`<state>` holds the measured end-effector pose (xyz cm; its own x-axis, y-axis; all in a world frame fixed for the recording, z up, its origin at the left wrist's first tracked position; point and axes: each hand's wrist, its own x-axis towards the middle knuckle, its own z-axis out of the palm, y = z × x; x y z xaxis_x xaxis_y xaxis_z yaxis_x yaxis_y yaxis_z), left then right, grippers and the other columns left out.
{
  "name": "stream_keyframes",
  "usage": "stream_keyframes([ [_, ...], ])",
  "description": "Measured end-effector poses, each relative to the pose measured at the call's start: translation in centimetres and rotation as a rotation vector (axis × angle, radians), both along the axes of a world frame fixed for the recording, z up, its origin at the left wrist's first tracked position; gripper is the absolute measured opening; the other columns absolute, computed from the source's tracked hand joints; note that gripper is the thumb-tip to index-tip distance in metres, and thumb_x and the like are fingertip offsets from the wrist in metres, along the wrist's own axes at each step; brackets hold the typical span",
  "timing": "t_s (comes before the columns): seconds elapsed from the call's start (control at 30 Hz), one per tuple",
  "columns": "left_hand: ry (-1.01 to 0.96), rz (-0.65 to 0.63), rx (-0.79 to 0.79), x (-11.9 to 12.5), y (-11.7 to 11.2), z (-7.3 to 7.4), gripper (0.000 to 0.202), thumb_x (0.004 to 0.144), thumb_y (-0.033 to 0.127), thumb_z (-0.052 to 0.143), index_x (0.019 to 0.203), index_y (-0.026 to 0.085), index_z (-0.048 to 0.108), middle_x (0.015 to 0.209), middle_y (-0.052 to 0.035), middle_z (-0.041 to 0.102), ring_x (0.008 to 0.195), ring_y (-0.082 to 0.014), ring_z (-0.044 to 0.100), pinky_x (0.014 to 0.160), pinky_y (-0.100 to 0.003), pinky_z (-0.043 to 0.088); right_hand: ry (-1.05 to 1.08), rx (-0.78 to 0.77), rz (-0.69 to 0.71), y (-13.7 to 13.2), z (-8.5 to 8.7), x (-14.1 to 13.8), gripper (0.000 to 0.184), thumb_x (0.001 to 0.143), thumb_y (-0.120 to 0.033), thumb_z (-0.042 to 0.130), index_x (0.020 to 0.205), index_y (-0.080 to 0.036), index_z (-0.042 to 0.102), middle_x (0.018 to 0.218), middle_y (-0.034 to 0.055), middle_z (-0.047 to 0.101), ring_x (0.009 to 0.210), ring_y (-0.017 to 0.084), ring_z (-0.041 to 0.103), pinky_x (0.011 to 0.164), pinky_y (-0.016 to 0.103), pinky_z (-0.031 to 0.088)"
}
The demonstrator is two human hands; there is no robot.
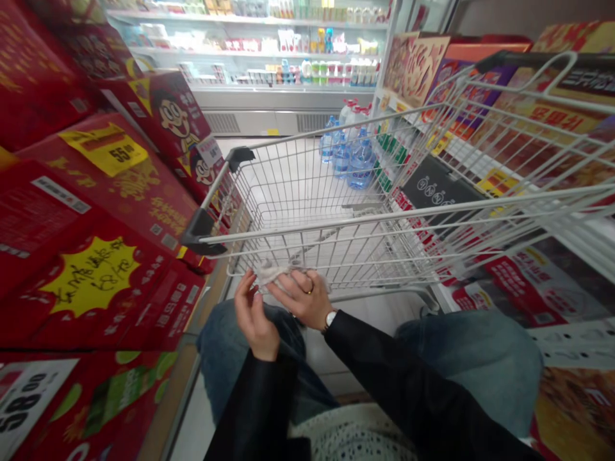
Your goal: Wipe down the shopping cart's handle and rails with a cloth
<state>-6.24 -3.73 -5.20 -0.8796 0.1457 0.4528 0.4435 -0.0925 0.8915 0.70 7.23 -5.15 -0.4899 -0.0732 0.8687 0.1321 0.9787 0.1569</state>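
Observation:
A metal wire shopping cart (pixel 336 241) stands right in front of my knees. My right hand (pixel 305 298), with a ring and a wristwatch, presses a crumpled whitish cloth or tissue (pixel 275 271) against the near lower wires of the cart. Its fingers lie bent over the cloth, so part of it is hidden. My left hand (pixel 255 323) is just to the left, by the cart's lower corner. Its fingers are loosely curved and apart, with nothing visible in them; whether the fingertips touch the wire or the cloth I cannot tell.
Red gift boxes (pixel 158 256) with yellow price signs are stacked close on the left. Shelves of boxed goods (pixel 523 128) line the right. Large water bottles (pixel 360 163) stand on the floor beyond the cart. A lit refrigerated display (pixel 269 96) spans the back.

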Motion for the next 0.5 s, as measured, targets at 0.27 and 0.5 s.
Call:
stream_keyframes([
  [0.27,-0.157,0.137,0.117,-1.4,-0.6,-0.5,0.048,0.097,0.041,0.054,0.140,0.020,0.055,0.143,-0.0141,0.062,0.132,-0.0242,0.061,0.113,-0.039,0.049,-0.028,0.049,0.094,-2.2,0.0,-3.2,0.022,0.106,-0.027,0.058,0.123,-0.026,0.072,0.129,0.0023,0.073,0.119,0.020,0.059,0.090,0.040,0.052],
  [0.5,-0.273,0.241,0.185,-3.5,-1.1,-1.9,0.043,0.096,0.043,0.055,0.131,0.018,0.059,0.137,-0.0109,0.064,0.127,-0.0226,0.063,0.108,-0.035,0.053,-0.197,0.085,0.087,-3.7,3.1,-5.0,0.031,0.110,-0.028,0.046,0.132,-0.022,0.068,0.142,0.0048,0.067,0.130,0.023,0.051,0.093,0.043,0.052],
])
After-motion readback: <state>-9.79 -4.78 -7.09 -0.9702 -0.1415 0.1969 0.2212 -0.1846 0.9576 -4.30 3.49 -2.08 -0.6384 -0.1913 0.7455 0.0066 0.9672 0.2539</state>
